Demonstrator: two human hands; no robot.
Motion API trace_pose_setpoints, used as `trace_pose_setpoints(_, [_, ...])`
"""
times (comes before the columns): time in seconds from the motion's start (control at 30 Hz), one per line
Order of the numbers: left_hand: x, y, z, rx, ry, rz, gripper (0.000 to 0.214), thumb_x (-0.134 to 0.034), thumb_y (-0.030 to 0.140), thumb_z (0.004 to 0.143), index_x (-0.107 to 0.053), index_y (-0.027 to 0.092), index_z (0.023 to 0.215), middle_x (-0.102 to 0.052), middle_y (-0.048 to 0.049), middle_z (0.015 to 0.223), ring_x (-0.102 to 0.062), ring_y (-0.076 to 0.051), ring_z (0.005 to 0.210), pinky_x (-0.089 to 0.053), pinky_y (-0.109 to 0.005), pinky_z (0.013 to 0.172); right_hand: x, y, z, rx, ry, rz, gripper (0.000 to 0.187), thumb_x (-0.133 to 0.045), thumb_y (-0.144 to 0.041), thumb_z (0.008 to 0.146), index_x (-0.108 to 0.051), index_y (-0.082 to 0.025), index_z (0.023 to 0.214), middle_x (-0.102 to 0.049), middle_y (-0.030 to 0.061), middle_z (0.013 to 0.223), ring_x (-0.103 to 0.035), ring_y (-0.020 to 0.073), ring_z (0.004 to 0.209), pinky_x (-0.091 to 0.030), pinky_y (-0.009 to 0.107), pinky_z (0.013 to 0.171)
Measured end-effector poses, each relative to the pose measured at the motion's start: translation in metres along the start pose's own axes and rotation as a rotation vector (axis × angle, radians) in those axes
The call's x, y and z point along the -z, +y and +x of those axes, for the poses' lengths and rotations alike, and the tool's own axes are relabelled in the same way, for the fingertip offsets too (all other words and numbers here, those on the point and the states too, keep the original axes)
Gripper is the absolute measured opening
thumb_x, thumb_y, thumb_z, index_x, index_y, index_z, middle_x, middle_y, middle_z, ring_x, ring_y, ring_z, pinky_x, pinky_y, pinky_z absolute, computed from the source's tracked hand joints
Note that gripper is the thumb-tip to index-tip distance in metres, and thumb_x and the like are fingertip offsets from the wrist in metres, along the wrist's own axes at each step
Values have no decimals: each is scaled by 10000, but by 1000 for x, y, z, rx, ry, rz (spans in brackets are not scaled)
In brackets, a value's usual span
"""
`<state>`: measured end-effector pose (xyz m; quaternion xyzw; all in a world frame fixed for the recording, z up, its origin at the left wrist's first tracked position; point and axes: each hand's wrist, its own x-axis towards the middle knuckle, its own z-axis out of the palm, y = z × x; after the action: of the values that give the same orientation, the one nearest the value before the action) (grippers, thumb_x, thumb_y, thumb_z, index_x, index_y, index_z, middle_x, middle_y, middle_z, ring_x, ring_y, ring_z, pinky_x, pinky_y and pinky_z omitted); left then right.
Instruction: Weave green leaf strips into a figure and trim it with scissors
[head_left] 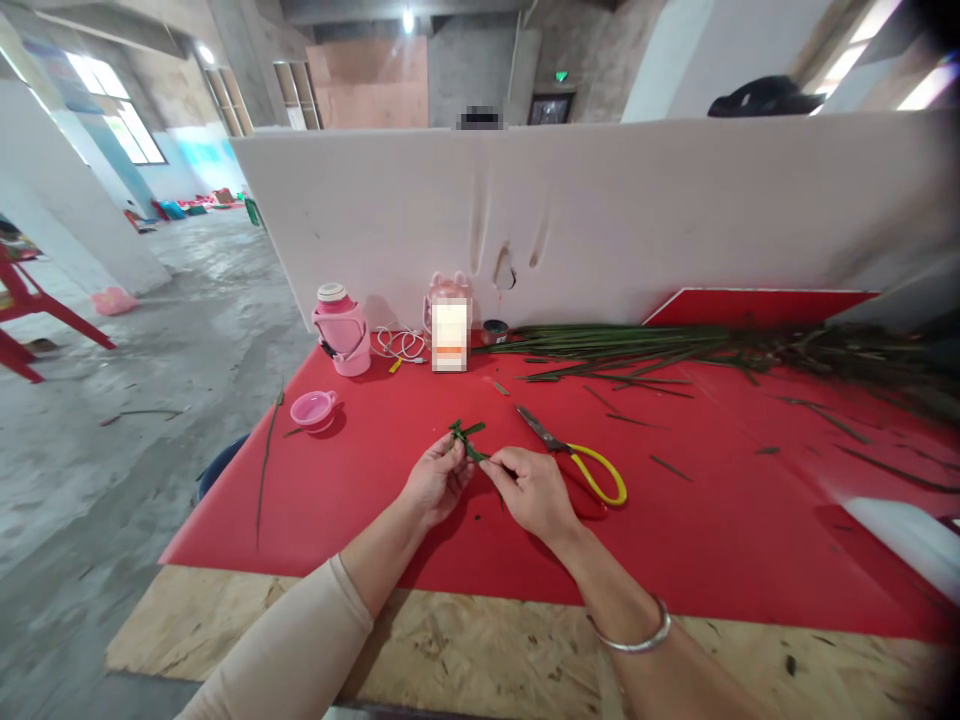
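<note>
Pinched in my left hand is a small folded piece of green leaf, with short ends sticking out at its top. My right hand grips the lower right end of the same leaf strip between thumb and forefinger. Both hands are just above the red table cover. Scissors with yellow handles lie right beyond my right hand, blades pointing to the upper left. Fingers hide part of the leaf piece.
Long green leaves are piled at the back right, with loose strips scattered nearby. A pink bottle, a pink cup, a white cable and a phone-like lit screen stand or lie at the back left. A white foam panel rises behind.
</note>
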<state>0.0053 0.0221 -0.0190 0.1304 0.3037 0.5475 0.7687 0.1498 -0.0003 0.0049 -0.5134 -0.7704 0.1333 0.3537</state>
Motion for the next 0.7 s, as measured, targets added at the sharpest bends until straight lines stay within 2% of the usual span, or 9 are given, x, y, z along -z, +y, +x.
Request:
trace_pose_setpoints(0.1, [-2,1,1,-50,-44,96,282,-767,193,623,-627,144,862,-660,-26,779,-619,-84,658,-503,-189,651,-6,1,-3,78,99,-156,301,-456,-272,873,-503,-176,592,-521,3,561,-481,111,555,-315,228,581])
trace_pose_setpoints(0.23, [-5,-3,-1,-212,-63,274,526,-773,207,608,-552,209,1085,-605,-59,1023,-611,-143,861,-501,-276,753,-13,5,-3,107,148,-312,258,-464,-202,857,-501,-181,603,-546,6,576,-506,117,572,-307,235,586])
trace_pose_setpoints(0.3, [-5,-5,-1,-343,-1,363,592,-783,212,586,-517,226,1115,-574,-39,1006,-594,-128,853,-491,-261,757,-14,7,-3,124,136,-360,249,-472,-188,851,-508,-184,605,-559,5,585,-513,120,571,-303,243,577])
trace_pose_setpoints(0.37, [-4,-5,1,-407,54,428,579,-755,270,628,-489,221,1141,-563,-16,910,-582,-104,761,-489,-224,676,-15,7,-2,140,113,-379,240,-484,-195,849,-520,-188,612,-574,4,598,-525,124,574,-306,248,569])
trace_pose_setpoints(0.5, [-1,-1,5,-387,72,495,492,-699,367,678,-529,173,1096,-578,-4,826,-501,-50,531,-431,-183,489,-15,8,-1,120,83,-300,198,-483,-197,854,-571,-195,676,-621,10,651,-571,134,619,-361,235,596])
trace_pose_setpoints(0.57, [0,0,6,-354,70,495,469,-712,382,657,-560,154,1037,-594,-12,844,-474,-35,477,-414,-186,452,-15,10,-1,88,124,-236,131,-486,-197,851,-610,-189,808,-667,33,758,-611,151,708,-408,236,656])
trace_pose_setpoints(0.63, [1,-1,6,-328,51,490,462,-734,373,634,-576,143,1003,-607,-10,814,-474,-34,460,-406,-183,443,-15,11,-1,70,164,-197,162,-501,-214,845,-613,-175,954,-688,63,882,-629,176,808,-439,259,722])
trace_pose_setpoints(0.7, [0,-2,5,-308,19,471,453,-756,343,615,-588,138,983,-612,4,742,-480,-35,455,-391,-168,438,-16,12,-2,68,159,-173,188,-496,-229,853,-619,-177,985,-691,72,920,-632,185,835,-453,277,745])
